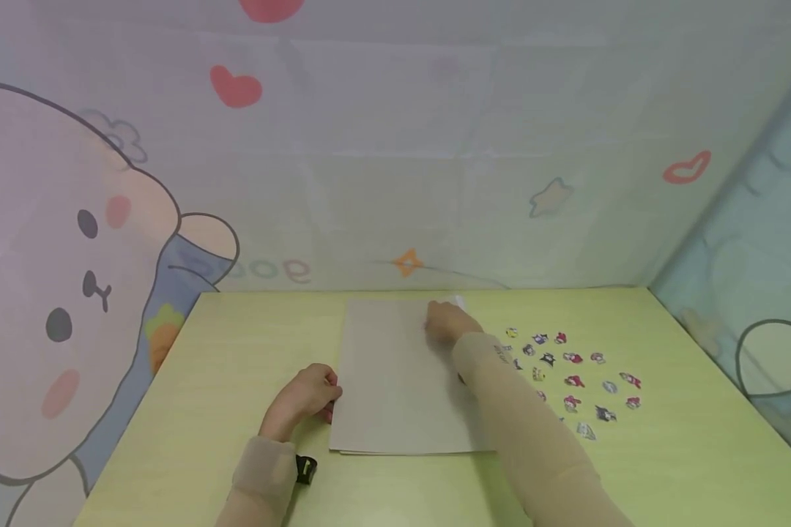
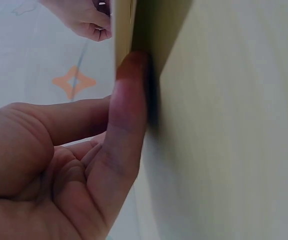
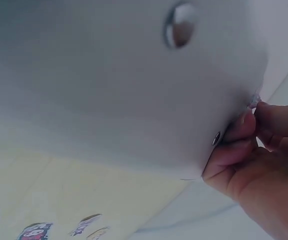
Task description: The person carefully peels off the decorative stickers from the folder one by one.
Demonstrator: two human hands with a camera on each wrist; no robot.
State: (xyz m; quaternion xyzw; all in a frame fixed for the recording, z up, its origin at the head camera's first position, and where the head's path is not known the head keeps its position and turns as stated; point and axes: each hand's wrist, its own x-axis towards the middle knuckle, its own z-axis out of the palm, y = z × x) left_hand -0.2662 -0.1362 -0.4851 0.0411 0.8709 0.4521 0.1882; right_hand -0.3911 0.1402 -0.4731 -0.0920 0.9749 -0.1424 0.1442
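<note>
A flat grey-beige board (image 1: 402,388) lies on the table, a second layer showing along its near edge. At its left edge my left hand (image 1: 310,391) pinches the rim; one fingertip (image 2: 134,67) reaches beneath the edge and the thumb (image 2: 79,120) lies beside it. My right hand (image 1: 451,322) grips the board near its far right corner with bent fingers. In the right wrist view a round silver-rimmed fitting (image 3: 216,138) sits beside those fingers, and a small shiny clear bit (image 3: 254,101) shows at the thumb. I cannot tell whether the right hand also holds that bit.
Several small cartoon cutouts (image 1: 573,380) lie scattered on the yellow table (image 1: 685,454), right of the board; the right forearm overlaps some. A second silver-rimmed round fitting (image 3: 181,25) is on the board. Behind the table hangs a printed cloth (image 1: 395,146) with hearts and a bear.
</note>
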